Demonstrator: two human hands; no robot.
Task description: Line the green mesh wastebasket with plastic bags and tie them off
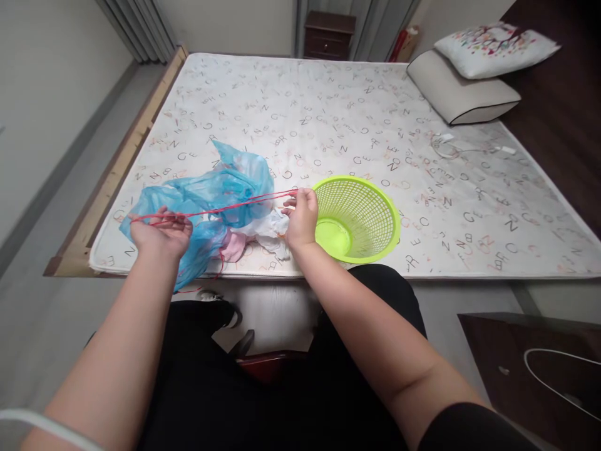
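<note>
A red string [235, 205] stretches in several strands between my two hands, above the edge of the mattress. My left hand [162, 232] is palm up with the string looped round its thumb and fingers. On the other side, my right hand [302, 216] pinches the strands between thumb and fingertips. Beneath the string lies a crumpled blue plastic bag [201, 194]. Pink cloth [233, 245] and crumpled white material [272, 230] lie beside the bag. A loose end of string hangs over the mattress edge. Close to my right hand a lime-green plastic basket [361, 219] leans tilted.
The letter-printed mattress [328, 119] spreads out ahead. At its far right are a printed pillow [498, 50], a beige cushion [462, 88] and a white cable [446, 147]. A wooden bed rail [136, 150] runs along the left, and a dark nightstand [328, 34] stands behind.
</note>
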